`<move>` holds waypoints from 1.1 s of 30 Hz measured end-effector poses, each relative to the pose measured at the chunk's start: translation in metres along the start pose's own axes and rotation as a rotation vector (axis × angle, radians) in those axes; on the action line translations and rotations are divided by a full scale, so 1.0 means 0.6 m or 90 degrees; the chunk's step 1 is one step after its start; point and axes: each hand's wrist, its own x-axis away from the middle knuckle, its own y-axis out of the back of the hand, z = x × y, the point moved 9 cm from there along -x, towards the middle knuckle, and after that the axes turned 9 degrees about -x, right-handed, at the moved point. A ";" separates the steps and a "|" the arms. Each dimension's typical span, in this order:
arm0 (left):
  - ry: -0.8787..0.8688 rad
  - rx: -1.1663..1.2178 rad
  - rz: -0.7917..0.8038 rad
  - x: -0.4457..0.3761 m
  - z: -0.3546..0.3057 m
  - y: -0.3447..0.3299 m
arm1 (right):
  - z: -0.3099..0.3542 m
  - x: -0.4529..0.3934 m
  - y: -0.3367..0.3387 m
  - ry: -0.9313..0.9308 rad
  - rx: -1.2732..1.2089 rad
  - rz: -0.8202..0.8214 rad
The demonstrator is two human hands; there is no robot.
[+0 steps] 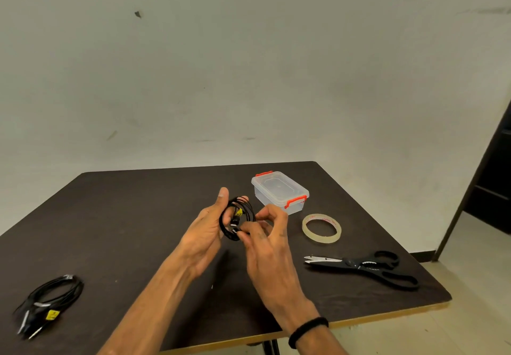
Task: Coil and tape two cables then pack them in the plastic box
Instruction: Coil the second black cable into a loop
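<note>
A small black coiled cable (238,218) with a yellow tag is held above the table's middle. My left hand (206,229) grips the coil from the left, thumb up along its edge. My right hand (265,233) pinches the coil's lower right side, near a silver plug end. A second black coiled cable (52,298) with a yellow tag lies on the table at the near left. The clear plastic box (279,191) with red clips stands lidded behind the hands. A roll of clear tape (321,228) lies to the right of the hands.
Black-handled scissors (365,266) lie shut on the dark table (138,216) at the right, near its edge. A pale wall stands behind the table. A dark door frame (484,175) is at the far right, with tiled floor below.
</note>
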 end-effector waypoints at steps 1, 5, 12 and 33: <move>0.003 0.020 -0.015 0.000 0.000 0.004 | 0.000 0.004 0.005 0.005 0.003 -0.016; 0.029 0.050 -0.012 0.000 0.012 -0.001 | 0.009 0.010 0.009 0.043 0.053 -0.043; -0.008 -0.104 0.045 0.016 -0.014 -0.013 | -0.029 -0.009 -0.015 -0.048 0.017 0.056; 0.152 -0.348 0.046 -0.014 0.026 0.044 | -0.062 0.026 -0.068 -0.669 -0.575 0.094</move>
